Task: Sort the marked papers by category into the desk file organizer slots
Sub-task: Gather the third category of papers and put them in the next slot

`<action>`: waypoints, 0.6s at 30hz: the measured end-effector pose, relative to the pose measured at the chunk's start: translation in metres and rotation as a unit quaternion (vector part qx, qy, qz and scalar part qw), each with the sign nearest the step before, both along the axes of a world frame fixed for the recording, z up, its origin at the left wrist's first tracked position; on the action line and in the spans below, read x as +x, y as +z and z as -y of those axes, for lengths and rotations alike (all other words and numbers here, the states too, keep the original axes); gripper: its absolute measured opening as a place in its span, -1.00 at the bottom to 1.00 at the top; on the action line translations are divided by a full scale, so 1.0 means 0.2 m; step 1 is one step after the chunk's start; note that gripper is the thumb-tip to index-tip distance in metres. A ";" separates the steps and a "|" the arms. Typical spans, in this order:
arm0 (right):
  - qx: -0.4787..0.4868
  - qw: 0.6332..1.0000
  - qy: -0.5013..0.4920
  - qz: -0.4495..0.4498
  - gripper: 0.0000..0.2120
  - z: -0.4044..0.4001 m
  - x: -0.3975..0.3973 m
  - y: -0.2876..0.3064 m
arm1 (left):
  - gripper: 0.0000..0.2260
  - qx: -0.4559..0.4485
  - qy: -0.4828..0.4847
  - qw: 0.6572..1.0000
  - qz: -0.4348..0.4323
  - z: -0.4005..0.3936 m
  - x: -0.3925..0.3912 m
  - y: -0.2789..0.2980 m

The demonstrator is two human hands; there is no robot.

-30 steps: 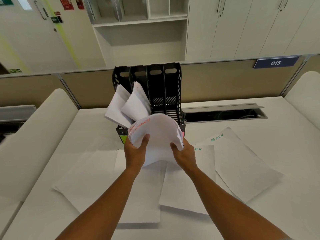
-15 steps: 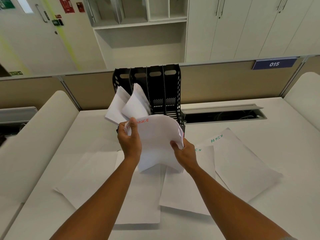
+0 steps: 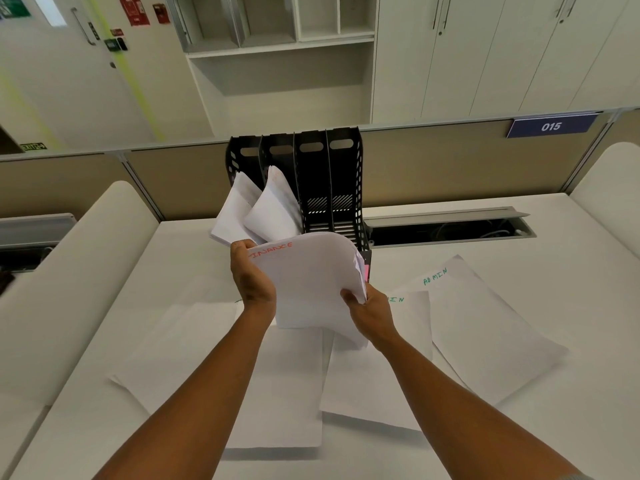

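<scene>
A curved stack of white papers [image 3: 311,282], marked FINANCE in red at its top, is held up in front of the black file organizer [image 3: 313,174]. My left hand [image 3: 252,278] grips the stack's upper left edge. My right hand [image 3: 369,313] grips its lower right edge. The organizer's two left slots hold leaning white sheets [image 3: 263,209]; its two right slots show bare black walls. The organizer's front base is hidden behind the stack.
Loose white sheets lie on the white desk [image 3: 571,427], some marked ADMIN in green [image 3: 485,327] to the right, blank-looking ones [image 3: 180,355] to the left. An open cable tray [image 3: 450,230] runs behind. Padded white desk dividers flank both sides.
My left hand slid from the stack's lower left edge up to its top left corner. The stack rose slightly toward the organizer. My right hand stayed low on the right edge.
</scene>
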State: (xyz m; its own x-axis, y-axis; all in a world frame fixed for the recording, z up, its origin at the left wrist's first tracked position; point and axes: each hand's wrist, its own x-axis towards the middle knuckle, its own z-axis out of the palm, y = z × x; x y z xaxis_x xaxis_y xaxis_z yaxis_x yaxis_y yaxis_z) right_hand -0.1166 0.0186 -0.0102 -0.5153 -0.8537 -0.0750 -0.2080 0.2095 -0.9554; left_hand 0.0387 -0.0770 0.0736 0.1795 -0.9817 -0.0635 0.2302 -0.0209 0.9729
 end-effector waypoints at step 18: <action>-0.056 0.994 -0.001 0.094 -0.67 0.08 -0.01 0.23 | -0.72 -0.077 -0.168 0.965 0.185 -0.05 0.07 -0.07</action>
State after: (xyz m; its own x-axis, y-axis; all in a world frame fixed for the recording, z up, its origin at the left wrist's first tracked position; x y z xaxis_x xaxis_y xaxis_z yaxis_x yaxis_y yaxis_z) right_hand -0.1177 0.0031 0.0356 -0.5022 -0.8616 -0.0744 -0.0237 0.0997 -0.9947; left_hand 0.0522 -0.0665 0.0588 -0.1673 -0.9814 0.0946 -0.1281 0.1168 0.9849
